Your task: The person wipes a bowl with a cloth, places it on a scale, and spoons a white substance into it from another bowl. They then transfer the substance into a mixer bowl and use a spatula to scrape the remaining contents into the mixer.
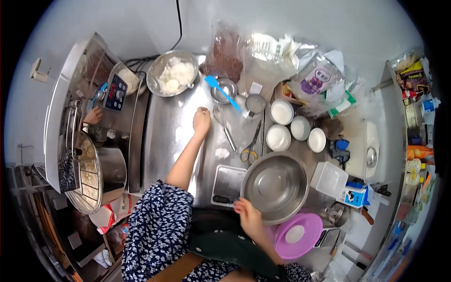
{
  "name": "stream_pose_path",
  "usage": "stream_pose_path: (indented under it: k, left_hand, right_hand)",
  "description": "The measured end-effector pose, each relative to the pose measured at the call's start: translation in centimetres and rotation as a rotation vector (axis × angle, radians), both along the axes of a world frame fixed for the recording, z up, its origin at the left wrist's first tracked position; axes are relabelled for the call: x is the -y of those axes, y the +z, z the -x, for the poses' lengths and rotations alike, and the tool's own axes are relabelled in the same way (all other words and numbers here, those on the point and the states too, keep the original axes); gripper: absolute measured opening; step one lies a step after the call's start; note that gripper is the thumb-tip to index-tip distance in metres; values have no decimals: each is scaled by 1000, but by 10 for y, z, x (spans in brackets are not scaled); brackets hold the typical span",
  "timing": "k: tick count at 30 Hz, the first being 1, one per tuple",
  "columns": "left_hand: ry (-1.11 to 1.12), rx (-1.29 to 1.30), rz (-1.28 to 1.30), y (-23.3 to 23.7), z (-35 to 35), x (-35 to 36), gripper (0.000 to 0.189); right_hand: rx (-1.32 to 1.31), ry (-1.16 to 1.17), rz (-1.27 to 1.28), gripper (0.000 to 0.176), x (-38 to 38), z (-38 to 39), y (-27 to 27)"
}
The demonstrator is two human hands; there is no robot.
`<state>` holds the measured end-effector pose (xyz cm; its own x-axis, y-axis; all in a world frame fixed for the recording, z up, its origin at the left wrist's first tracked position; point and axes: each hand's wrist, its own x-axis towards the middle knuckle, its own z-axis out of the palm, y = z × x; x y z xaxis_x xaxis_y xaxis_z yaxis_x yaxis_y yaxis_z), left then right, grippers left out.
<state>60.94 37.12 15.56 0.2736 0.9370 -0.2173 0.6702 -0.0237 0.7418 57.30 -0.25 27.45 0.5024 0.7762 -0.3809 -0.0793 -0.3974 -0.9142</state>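
Observation:
My left hand (202, 121) is closed in a fist low over the steel worktop (174, 131); what it holds, if anything, is hidden. A whisk (225, 129) lies just to its right. The blue spatula (222, 93) rests across a small steel bowl (223, 90) beyond it. Close to my body, my right hand (248, 216) has its fingers curled together beside the rim of a large steel bowl (277, 185). Its fingertips are near the corner of a kitchen scale (229, 183); whether they touch it or pinch anything cannot be made out.
A steel bowl of white, crumbly food (174, 75) stands at the back left. Scissors (249, 152) lie by the large bowl. White-filled cups (282, 112) and bags (268, 56) crowd the back right. A mixer bowl (110, 164) stands left, a pink basin (299, 235) right.

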Motion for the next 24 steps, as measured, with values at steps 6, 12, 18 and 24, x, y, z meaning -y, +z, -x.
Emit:
stream_pose_path:
  k: [6, 12, 18, 24]
  left_hand:
    - [-255, 14, 449, -28, 133, 135, 41]
    - [-279, 121, 443, -30, 165, 198, 36]
    - [-284, 60, 271, -13, 190, 181, 39]
    - [-160, -45, 92, -1, 238, 97, 49]
  right_hand:
    - [435, 289, 375, 67, 13, 50, -55]
    - [366, 24, 391, 70, -2, 51, -84]
    - [431, 79, 241, 67, -23, 78, -100]
    - [376, 123, 41, 67, -123, 96, -106]
